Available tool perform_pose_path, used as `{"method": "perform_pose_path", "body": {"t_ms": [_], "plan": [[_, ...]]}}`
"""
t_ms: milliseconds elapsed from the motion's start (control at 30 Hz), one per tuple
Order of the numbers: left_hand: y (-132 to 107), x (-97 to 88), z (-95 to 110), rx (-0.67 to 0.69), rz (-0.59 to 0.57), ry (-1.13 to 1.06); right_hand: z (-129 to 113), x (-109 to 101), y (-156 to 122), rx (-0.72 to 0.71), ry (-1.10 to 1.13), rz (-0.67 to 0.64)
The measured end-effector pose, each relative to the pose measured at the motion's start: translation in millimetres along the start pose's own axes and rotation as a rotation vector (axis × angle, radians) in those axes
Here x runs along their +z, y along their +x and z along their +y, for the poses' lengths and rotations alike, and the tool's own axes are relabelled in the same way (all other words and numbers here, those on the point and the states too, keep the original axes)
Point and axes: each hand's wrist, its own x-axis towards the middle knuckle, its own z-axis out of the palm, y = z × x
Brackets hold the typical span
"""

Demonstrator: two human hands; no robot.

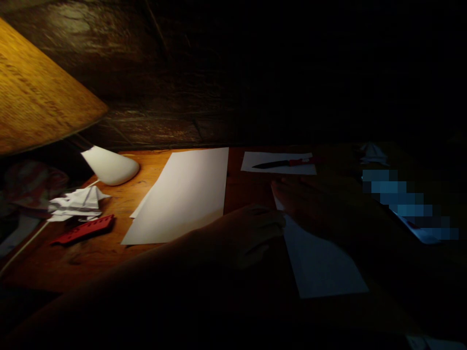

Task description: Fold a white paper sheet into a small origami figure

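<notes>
In dim light a narrow white paper sheet (321, 267) lies on the wooden table, its upper part covered by my right hand (306, 201). That hand rests flat over the sheet, fingers pointing up and to the left. My left hand (251, 233) is at the sheet's left edge, fingertips touching or just over it. Its fingers are loosely bent and apart, with nothing seen in them. Left of it lies a larger stack of white paper (193, 194). Behind my hands, a knife (272, 165) with a red handle lies on a small piece of paper (251, 167).
At left stand a lamp with a yellow shade (44, 97) and white base (113, 167), a crumpled folded paper (78, 204) and a red toothed plastic piece (85, 230). Another folded paper (374, 154) and a blurred-out bluish lit object (401, 201) lie right. A dark wall rises behind.
</notes>
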Motion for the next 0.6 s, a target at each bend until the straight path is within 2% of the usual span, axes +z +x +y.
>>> {"method": "perform_pose_path", "body": {"t_ms": [167,600], "plan": [[-0.9,1.2,0.1,-0.011,-0.020,-0.005,1.9,1.3,-0.9,-0.047,-0.119,0.019],[-0.5,2.9,0.4,0.021,-0.009,0.023,1.8,4.4,3.0,-0.043,-0.174,0.039]]}}
